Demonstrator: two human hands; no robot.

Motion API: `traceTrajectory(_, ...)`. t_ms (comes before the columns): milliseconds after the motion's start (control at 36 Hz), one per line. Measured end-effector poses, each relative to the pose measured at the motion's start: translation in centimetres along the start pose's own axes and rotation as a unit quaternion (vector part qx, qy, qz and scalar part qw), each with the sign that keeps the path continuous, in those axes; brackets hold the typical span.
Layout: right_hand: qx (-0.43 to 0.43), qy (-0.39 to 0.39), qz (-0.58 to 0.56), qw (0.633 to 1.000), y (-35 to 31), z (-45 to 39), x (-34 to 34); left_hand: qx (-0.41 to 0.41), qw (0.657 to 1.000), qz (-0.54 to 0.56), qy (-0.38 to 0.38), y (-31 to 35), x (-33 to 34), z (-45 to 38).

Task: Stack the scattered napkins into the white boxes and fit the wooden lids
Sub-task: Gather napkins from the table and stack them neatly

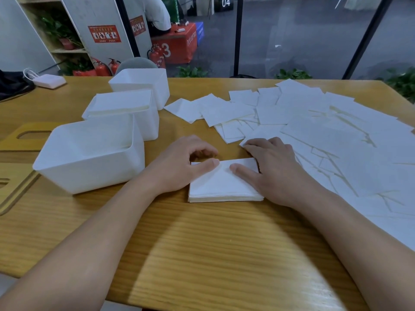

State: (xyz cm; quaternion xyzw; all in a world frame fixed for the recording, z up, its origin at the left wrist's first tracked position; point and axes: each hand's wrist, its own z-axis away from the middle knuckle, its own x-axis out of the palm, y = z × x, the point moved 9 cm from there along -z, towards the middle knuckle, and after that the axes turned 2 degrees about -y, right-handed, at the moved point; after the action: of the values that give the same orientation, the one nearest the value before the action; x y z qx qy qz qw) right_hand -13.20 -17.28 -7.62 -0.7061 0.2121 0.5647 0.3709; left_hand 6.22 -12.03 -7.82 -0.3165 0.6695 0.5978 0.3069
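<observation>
A squared stack of white napkins (222, 187) lies on the wooden table (202, 254) in front of me. My left hand (177, 167) grips its far left corner, thumb on top and fingers curled behind the edge. My right hand (276, 171) rests on the stack's right side, thumb flat on top, fingers reaching to the scattered napkins (314, 131). Three white boxes stand at the left: the near box (89, 171) looks empty, the middle box (150, 124) holds napkins (121, 102) above its rim, and I cannot see into the far box (161, 90). Wooden lids (27, 138) lie flat behind the near box.
Loose napkins cover the table's right half out to its edge. A white charger with a cable (48, 80) and a dark bag (11, 86) sit at the far left corner. A grey chair back (134, 62) rises behind the far box, before a glass wall.
</observation>
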Motion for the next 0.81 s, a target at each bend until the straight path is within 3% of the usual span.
traceTrajectory(278,-0.083,0.053,-0.161,0.982,-3.4,1.3,-2.0,0.056,0.988,0.145,-0.001,2.6,0.0,0.5)
traceTrajectory(472,-0.112,0.04,-0.195,0.974,-3.9,1.6,-1.9,0.05,0.967,0.225,0.104,1.9,-2.0,0.5)
traceTrajectory(667,-0.058,0.17,-0.241,0.954,-1.7,1.7,-4.2,0.063,0.917,0.324,0.226,0.6,-4.5,0.9)
traceTrajectory(806,-0.026,0.169,-0.275,0.946,-0.7,1.6,-4.3,0.09,0.895,0.385,0.206,1.3,-4.7,0.9)
